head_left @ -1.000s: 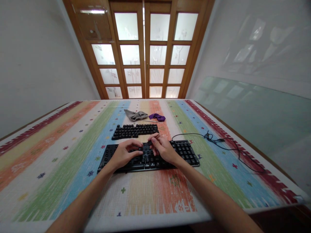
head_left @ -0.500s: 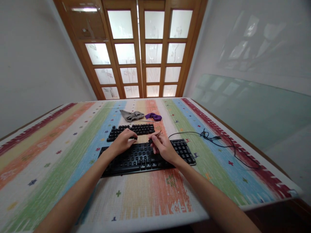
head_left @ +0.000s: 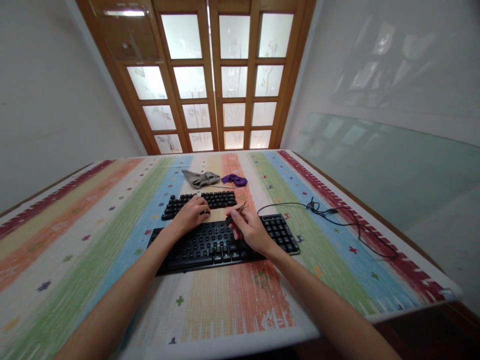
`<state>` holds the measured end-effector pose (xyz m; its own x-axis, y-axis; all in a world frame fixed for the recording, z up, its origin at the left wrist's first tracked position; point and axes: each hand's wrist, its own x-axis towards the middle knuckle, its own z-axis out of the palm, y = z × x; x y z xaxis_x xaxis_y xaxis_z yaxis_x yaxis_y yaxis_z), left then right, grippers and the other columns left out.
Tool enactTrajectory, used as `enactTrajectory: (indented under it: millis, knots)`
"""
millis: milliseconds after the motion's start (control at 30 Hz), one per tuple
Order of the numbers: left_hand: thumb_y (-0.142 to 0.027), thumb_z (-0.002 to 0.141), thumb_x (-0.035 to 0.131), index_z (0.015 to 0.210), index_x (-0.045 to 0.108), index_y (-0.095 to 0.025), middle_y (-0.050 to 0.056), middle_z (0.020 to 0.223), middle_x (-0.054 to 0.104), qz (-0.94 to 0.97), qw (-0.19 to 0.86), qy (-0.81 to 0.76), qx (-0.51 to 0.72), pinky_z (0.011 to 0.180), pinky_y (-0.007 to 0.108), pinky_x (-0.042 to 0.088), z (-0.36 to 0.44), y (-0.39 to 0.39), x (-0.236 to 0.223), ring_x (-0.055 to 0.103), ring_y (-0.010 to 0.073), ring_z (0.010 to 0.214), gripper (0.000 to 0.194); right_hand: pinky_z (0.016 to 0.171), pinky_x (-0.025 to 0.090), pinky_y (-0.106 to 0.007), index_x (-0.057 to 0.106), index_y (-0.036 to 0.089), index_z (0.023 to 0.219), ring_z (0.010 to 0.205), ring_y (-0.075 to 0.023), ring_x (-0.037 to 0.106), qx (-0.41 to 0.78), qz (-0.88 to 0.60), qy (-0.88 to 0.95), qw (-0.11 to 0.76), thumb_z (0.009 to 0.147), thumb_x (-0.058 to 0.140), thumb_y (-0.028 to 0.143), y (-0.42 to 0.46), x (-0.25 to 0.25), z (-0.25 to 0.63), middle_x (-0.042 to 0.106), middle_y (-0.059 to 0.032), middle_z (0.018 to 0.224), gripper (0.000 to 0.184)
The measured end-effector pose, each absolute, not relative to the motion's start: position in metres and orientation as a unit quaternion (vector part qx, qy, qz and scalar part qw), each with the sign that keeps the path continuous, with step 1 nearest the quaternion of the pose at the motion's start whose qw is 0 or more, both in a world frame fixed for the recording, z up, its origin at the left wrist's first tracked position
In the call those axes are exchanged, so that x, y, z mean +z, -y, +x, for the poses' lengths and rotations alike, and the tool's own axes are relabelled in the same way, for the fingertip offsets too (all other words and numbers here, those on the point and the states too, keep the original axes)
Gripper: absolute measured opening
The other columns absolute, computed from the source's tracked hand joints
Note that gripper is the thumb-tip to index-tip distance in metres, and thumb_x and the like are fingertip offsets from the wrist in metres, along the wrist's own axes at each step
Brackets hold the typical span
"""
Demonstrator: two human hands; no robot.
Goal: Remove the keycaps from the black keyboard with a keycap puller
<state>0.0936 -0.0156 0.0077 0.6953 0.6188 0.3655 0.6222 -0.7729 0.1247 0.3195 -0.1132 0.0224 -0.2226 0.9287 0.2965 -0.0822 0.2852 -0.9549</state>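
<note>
A black full-size keyboard lies near me on a striped cloth. Behind it lies a smaller black key set. My left hand reaches over the gap between the two, fingers curled down onto the near edge of the smaller key set; what they grip, if anything, is hidden. My right hand rests on the big keyboard's upper middle and pinches a thin dark tool that points away from me.
A grey cloth and a purple cloth lie behind the keys. The keyboard's black cable loops across the right side of the table. Wooden glazed doors stand at the far end.
My left hand has moved from the big keyboard's keys forward to the smaller key set. My right hand stayed in place with the tool. The view shifted slightly.
</note>
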Motion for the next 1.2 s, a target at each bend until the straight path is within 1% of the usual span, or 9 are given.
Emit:
enactTrajectory:
  millis: [333,500,600,733,867,933,1033,1133,1200]
  knots:
    - [-0.016,0.085,0.062,0.081,0.068,-0.017,0.007,0.091,0.062,-0.912,0.04,0.353,-0.204,0.087,0.039,0.048,0.096,0.014,0.006,0.052,0.0236,0.092,0.007,0.04,0.035,-0.02,0.056,0.017,0.09,0.042,-0.0073,0.05,0.471,-0.367,0.63,0.497,0.093,0.048,0.059,0.113,0.017,0.317,0.056,0.0025,0.065,0.043]
    - [-0.021,0.084,0.065,0.085,0.068,-0.018,0.006,0.092,0.062,-0.909,0.056,0.357,-0.208,0.087,0.039,0.049,0.095,0.015,0.006,0.053,0.0232,0.092,0.004,0.044,0.038,-0.021,0.055,0.016,0.083,0.044,-0.0083,0.051,0.448,-0.373,0.673,0.455,0.095,0.048,0.055,0.116,0.017,0.319,0.057,0.0017,0.063,0.041]
    - [-0.021,0.084,0.065,0.091,0.068,-0.018,0.007,0.095,0.063,-0.902,0.061,0.367,-0.221,0.087,0.04,0.049,0.095,0.021,0.01,0.054,0.0239,0.093,0.008,0.044,0.038,-0.021,0.056,0.016,0.083,0.044,-0.0084,0.051,0.446,-0.363,0.703,0.419,0.096,0.048,0.053,0.118,0.017,0.319,0.058,0.0009,0.065,0.04]
    - [-0.027,0.09,0.061,0.094,0.068,-0.018,0.008,0.096,0.065,-0.89,0.03,0.379,-0.251,0.087,0.041,0.05,0.092,0.044,0.018,0.056,0.0241,0.095,0.012,0.046,0.04,-0.022,0.057,0.016,0.085,0.044,-0.008,0.05,0.443,-0.346,0.727,0.394,0.097,0.048,0.049,0.12,0.018,0.319,0.06,0.0006,0.067,0.037]
    - [-0.029,0.096,0.052,0.098,0.067,-0.018,0.007,0.099,0.069,-0.888,-0.034,0.374,-0.266,0.089,0.04,0.052,0.086,0.076,0.02,0.061,0.0219,0.095,0.019,0.047,0.04,-0.022,0.056,0.016,0.079,0.044,-0.0076,0.048,0.434,-0.343,0.74,0.383,0.098,0.047,0.048,0.12,0.019,0.317,0.059,0.0006,0.065,0.038]
    - [-0.028,0.097,0.051,0.103,0.067,-0.018,0.008,0.106,0.069,-0.894,-0.056,0.358,-0.264,0.091,0.04,0.053,0.082,0.09,0.016,0.062,0.0217,0.099,0.021,0.047,0.04,-0.021,0.056,0.016,0.076,0.044,-0.0075,0.049,0.437,-0.341,0.743,0.375,0.097,0.049,0.049,0.12,0.018,0.316,0.058,0.0009,0.063,0.04]
    - [-0.027,0.097,0.05,0.111,0.067,-0.019,0.01,0.119,0.067,-0.891,-0.072,0.35,-0.28,0.097,0.041,0.052,0.076,0.103,0.007,0.062,0.0223,0.11,0.023,0.044,0.04,-0.02,0.055,0.016,0.081,0.045,-0.0084,0.053,0.472,-0.348,0.717,0.377,0.094,0.052,0.052,0.12,0.016,0.312,0.058,0.0008,0.064,0.039]
    - [-0.025,0.096,0.052,0.111,0.068,-0.02,0.01,0.12,0.067,-0.891,-0.082,0.343,-0.285,0.098,0.042,0.052,0.073,0.107,-0.001,0.062,0.0231,0.111,0.023,0.039,0.042,-0.02,0.053,0.017,0.084,0.045,-0.0101,0.056,0.517,-0.358,0.675,0.386,0.091,0.054,0.056,0.123,0.012,0.305,0.059,0.0008,0.065,0.04]
    - [-0.025,0.095,0.053,0.11,0.069,-0.02,0.01,0.118,0.068,-0.892,-0.088,0.343,-0.282,0.098,0.043,0.053,0.073,0.108,-0.003,0.062,0.0236,0.11,0.023,0.039,0.043,-0.02,0.053,0.017,0.085,0.044,-0.0103,0.057,0.526,-0.359,0.664,0.392,0.09,0.054,0.056,0.126,0.011,0.3,0.058,0.0016,0.064,0.039]
